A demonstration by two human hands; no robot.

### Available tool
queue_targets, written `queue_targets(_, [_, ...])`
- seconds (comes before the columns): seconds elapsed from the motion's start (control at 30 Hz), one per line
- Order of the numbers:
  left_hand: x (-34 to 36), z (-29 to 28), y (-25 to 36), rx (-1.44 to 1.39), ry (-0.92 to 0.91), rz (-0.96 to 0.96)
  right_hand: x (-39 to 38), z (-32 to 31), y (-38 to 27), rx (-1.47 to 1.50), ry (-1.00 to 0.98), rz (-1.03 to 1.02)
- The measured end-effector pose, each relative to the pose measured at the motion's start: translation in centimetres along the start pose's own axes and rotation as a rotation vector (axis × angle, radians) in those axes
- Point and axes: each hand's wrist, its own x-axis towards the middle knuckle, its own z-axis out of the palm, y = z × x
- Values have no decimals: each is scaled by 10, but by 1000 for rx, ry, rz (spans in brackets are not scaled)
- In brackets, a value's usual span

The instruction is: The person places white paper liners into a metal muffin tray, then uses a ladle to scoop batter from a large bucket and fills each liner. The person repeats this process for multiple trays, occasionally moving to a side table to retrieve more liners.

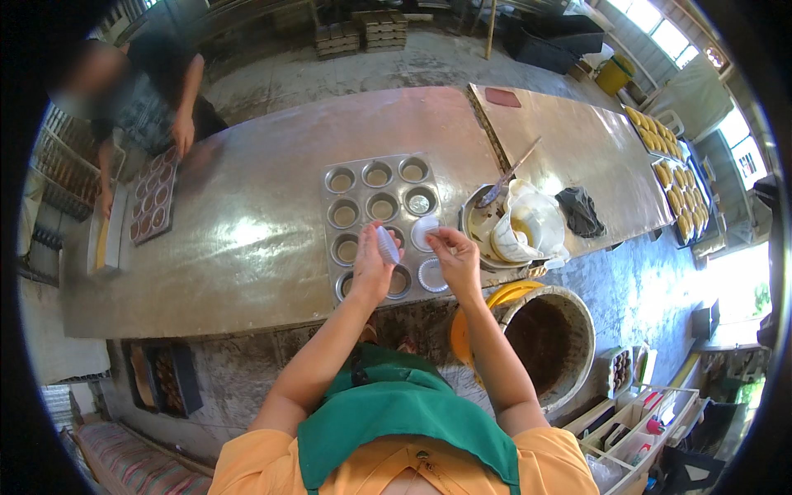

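Note:
A stack of white paper baking cups (388, 245) rests in my left hand (370, 271), its fingers closed around it over the muffin tin. My right hand (459, 262) pinches a single white paper cup (424, 233) just above the tin's right column. Below them lies the metal muffin tin (360, 193) with several round wells. One fluted paper cup (431, 275) sits in the well at the near right. The far wells show bare metal. My left hand hides part of the nearer wells.
A metal table (272, 177) spans the view. Right of the tin stand a pan (472, 224) and a white pitcher (535, 221); a large bucket (583, 330) is below. At left, a co-worker's hand (183, 132) touches a filled muffin tin (154, 198). Trays of bread (681, 200) stand far right.

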Motion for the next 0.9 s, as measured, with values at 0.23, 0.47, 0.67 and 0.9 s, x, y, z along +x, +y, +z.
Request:
queue_targets(0.23, [1, -14, 25, -123, -92, -80, 15, -12, 25, -933, -218, -473])
queue_targets(0.47, [-6, -5, 16, -41, -220, 15, 2, 8, -13, -381, -268, -171])
queue_targets(0.67, [-12, -2, 7, 76, -247, 100, -9, 40, -16, 82, -247, 217])
queue_targets(0.9, [0, -24, 21, 7, -11, 153, 6, 36, -11, -81, -151, 30])
